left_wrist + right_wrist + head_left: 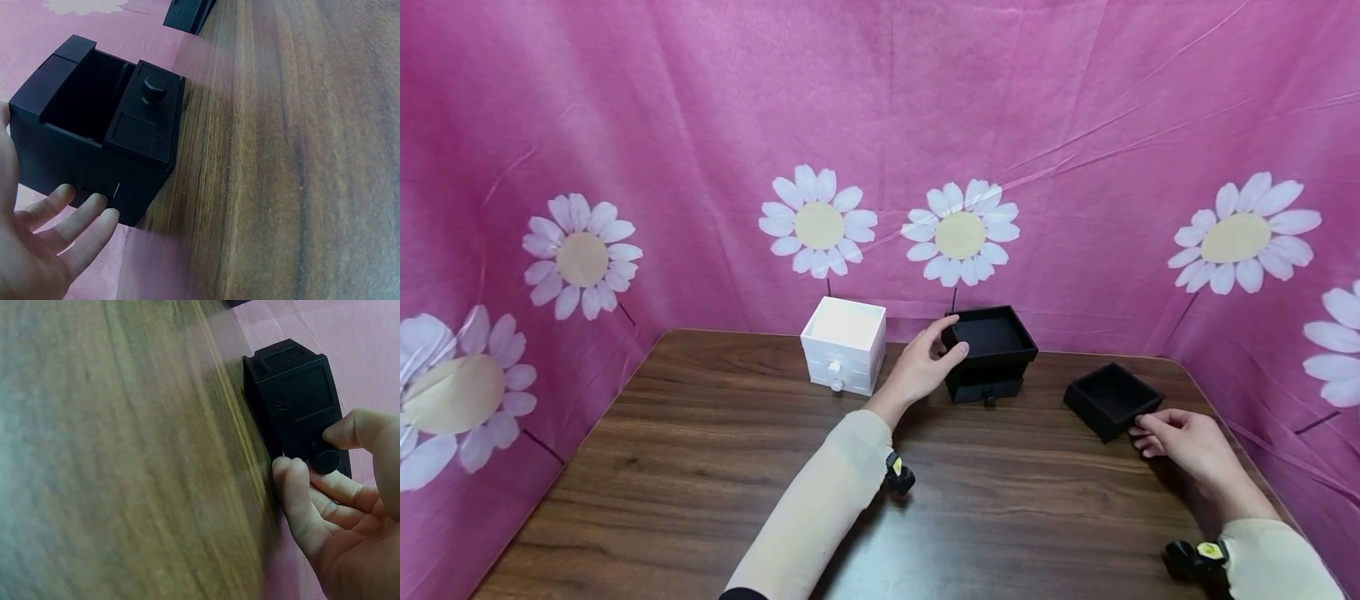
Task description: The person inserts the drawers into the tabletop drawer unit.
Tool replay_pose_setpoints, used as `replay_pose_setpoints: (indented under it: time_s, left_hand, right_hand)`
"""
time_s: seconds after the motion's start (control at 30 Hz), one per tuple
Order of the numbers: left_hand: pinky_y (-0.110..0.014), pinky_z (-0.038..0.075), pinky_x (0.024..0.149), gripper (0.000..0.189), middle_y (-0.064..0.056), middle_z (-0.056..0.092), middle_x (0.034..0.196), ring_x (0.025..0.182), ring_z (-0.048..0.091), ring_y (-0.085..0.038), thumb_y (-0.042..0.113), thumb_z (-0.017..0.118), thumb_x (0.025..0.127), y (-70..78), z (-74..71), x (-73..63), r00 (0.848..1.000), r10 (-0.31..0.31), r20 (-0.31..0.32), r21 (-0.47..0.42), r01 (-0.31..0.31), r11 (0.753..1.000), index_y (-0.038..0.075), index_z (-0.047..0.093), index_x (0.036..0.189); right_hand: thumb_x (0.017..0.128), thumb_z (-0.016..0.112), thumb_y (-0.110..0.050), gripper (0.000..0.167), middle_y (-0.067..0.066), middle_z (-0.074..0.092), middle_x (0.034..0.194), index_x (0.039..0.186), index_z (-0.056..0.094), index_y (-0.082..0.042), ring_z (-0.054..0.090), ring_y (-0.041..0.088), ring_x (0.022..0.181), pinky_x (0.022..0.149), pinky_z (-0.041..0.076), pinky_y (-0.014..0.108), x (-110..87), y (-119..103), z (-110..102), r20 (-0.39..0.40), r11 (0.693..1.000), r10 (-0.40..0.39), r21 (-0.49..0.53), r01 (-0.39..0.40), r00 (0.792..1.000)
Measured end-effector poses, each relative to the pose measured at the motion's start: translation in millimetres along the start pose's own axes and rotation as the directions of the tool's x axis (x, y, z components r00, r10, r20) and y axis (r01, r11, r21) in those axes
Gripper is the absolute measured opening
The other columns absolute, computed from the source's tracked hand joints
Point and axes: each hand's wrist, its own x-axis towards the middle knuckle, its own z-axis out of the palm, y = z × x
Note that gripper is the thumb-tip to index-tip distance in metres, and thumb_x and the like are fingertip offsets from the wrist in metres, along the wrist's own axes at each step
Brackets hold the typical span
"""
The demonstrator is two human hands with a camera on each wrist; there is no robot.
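A small black cabinet [992,358] with a shallow tray-like top stands at the back of the table. Its upper compartment gapes in the left wrist view, beside a fitted drawer front [145,112] with a round knob [154,89]. My left hand [921,364] touches the cabinet's left side with loosely spread fingers [84,219]. To the right, a separate black drawer [1112,400] sits at or close over the tabletop. My right hand [1187,446] pinches it at its round knob [326,457], thumb on one side and fingers on the other.
A small white cabinet [844,346] with two knobs stands left of the black one. The brown wooden table [700,467] ends at a pink flowered cloth [700,167] behind and at the sides.
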Motion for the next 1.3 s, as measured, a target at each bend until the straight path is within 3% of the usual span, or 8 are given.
replay_pose_setpoints:
  time_s: [0.23,0.4,0.63,0.9,1.3]
  left_hand:
    - [-0.037,0.052,0.097,0.058,-0.007,0.062,0.123,0.114,0.058,-0.020,0.047,0.063,0.107,-0.5,0.3,0.3,1.000,-0.001,-0.001,0.005,0.001,1.000,0.037,0.047,0.163]
    - [-0.036,0.052,0.096,0.058,-0.008,0.062,0.123,0.113,0.058,-0.020,0.046,0.063,0.107,-0.9,0.0,1.4,1.000,0.008,-0.005,0.001,-0.008,1.000,0.036,0.047,0.163]
    - [-0.036,0.051,0.095,0.059,-0.010,0.063,0.123,0.113,0.058,-0.022,0.045,0.064,0.108,-1.4,0.3,2.3,1.000,0.015,-0.003,-0.003,-0.015,1.000,0.035,0.047,0.163]
    - [-0.034,0.051,0.093,0.058,-0.008,0.062,0.120,0.111,0.058,-0.021,0.047,0.063,0.107,-2.1,0.7,1.5,1.000,0.009,-0.005,0.002,-0.009,1.000,0.037,0.047,0.162]
    - [-0.036,0.052,0.094,0.057,-0.007,0.062,0.122,0.111,0.058,-0.019,0.049,0.062,0.107,-4.8,1.7,2.1,1.000,0.013,-0.007,-0.005,-0.013,1.000,0.038,0.048,0.162]
  right_hand:
    - [0.113,0.052,-0.016,0.033,-0.008,0.078,0.081,0.100,0.069,0.009,0.074,0.004,0.071,0.069,0.063,0.026,-1.9,1.3,2.1,0.007,0.998,0.015,0.066,-0.015,1.000]
    - [0.112,0.053,-0.012,0.028,-0.006,0.079,0.079,0.095,0.068,0.003,0.076,0.005,0.070,0.069,0.064,0.025,-1.5,1.7,4.8,0.027,0.983,0.019,0.182,-0.024,0.999]
    - [0.111,0.055,-0.006,0.025,0.001,0.080,0.079,0.092,0.070,-0.002,0.078,0.009,0.073,0.070,0.064,0.025,-5.9,3.7,10.5,0.041,0.913,0.008,0.408,-0.024,0.999]
    - [0.109,0.057,-0.004,0.026,0.000,0.079,0.080,0.088,0.072,-0.003,0.079,0.009,0.074,0.073,0.064,0.025,-11.7,4.7,15.0,0.013,0.886,0.009,0.463,-0.014,1.000]
    - [0.109,0.054,0.001,0.029,-0.002,0.080,0.081,0.085,0.070,-0.003,0.080,0.011,0.071,0.071,0.064,0.025,-22.5,-0.8,23.9,-0.022,0.809,0.006,0.588,0.008,1.000]
